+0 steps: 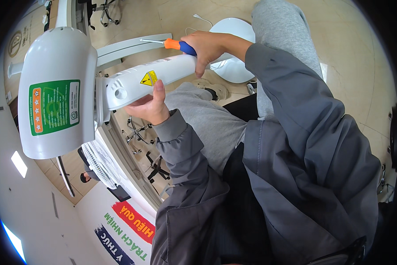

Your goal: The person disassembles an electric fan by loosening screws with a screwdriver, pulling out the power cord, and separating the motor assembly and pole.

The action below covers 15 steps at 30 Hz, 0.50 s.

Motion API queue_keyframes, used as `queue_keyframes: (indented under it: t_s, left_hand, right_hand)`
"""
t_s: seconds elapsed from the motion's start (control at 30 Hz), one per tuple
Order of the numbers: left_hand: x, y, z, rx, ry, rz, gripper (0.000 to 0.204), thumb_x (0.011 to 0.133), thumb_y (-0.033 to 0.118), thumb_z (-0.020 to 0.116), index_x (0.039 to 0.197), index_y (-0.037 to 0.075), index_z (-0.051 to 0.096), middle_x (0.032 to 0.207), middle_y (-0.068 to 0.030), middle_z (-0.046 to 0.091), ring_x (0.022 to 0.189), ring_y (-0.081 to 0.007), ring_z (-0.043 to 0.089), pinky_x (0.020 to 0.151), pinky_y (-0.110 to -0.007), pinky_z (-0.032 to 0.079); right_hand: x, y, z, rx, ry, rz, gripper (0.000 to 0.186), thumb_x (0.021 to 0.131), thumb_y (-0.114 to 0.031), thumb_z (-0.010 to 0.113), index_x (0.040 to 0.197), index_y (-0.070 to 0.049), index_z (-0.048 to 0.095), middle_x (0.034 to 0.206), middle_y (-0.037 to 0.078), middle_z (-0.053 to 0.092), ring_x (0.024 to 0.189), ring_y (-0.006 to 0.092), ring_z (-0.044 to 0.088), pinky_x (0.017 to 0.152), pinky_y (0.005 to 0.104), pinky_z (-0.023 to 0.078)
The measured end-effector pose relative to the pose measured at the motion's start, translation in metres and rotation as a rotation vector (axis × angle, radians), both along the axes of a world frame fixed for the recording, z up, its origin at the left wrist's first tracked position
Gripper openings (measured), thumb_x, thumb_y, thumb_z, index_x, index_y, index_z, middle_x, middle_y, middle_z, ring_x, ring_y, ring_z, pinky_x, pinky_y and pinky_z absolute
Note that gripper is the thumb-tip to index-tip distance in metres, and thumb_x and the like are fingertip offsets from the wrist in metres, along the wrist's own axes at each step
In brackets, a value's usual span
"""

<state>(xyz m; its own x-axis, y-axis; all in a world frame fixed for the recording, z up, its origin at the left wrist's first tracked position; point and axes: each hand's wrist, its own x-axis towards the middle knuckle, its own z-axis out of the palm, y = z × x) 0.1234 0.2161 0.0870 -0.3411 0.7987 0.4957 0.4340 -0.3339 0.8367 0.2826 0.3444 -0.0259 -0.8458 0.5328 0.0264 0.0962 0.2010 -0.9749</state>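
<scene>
A white fan body lies sideways in front of me. Its rounded motor housing [57, 57] carries a green label [54, 107] with an orange strip of stars. From the housing a white neck piece [132, 81] with a yellow warning sticker runs right. My left hand [149, 106] is closed round the underside of this neck piece, thumb up beside the sticker. At its far end, my right hand [206, 47] grips a screwdriver [173, 44] with an orange and blue handle, its metal shaft pointing left. The right thumb and lower fingers rest against the neck piece.
A white round base [236, 33] stands on the tiled floor beyond my right hand. My legs in grey trousers [286, 35] are close by. A white wire fan guard [102, 165], wheeled chairs [156, 168] and a person [86, 177] appear behind at left.
</scene>
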Motion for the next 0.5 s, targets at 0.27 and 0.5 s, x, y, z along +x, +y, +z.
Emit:
queue_keyframes:
  t_s: [0.27,0.5]
  left_hand:
    - [0.032,-0.016,0.020,-0.141,0.414,0.223,0.078,0.073,0.002,0.084,0.141,-0.003,0.047,0.129,-0.0186,0.061,0.118,-0.0277,0.062,0.102,-0.044,0.050]
    - [0.046,-0.015,0.027,-0.180,0.399,0.268,0.067,0.074,0.001,0.076,0.136,-0.004,0.052,0.124,-0.0185,0.064,0.116,-0.0275,0.064,0.101,-0.045,0.051]
  right_hand:
    - [-0.001,-0.001,-0.003,0.036,-0.021,-0.043,0.071,0.046,-0.025,0.094,0.104,-0.001,0.061,0.097,0.017,0.069,0.090,0.0342,0.068,0.079,0.0406,0.053]
    - [-0.002,-0.001,0.001,0.056,-0.060,-0.040,0.073,0.045,-0.025,0.094,0.105,-0.002,0.060,0.100,0.018,0.068,0.092,0.0340,0.068,0.080,0.0408,0.053]
